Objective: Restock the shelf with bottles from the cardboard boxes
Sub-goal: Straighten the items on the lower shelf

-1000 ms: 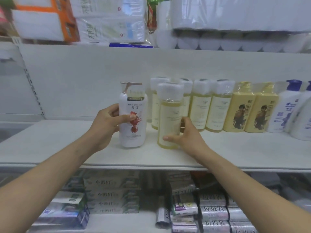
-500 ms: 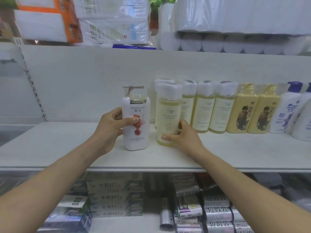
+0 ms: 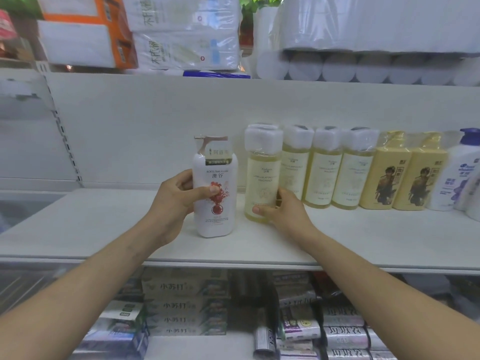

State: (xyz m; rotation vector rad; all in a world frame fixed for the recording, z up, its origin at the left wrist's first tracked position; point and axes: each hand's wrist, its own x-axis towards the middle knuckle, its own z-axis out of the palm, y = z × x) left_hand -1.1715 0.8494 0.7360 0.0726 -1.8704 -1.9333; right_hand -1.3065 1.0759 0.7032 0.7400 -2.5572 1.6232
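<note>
Bright, even, diffuse light; soft faint shadows; wide-angle bowing at edges; lower shelf blurred.

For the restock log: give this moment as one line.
left hand: grips white pump bottle, upright on shelf | right hand: grips yellow fragrance bottle near its base, upright on shelf

White pump bottle with red flower print, upright on the shelf, yellow bottle with wrapped white cap upright just right of it, both gripped.
</note>
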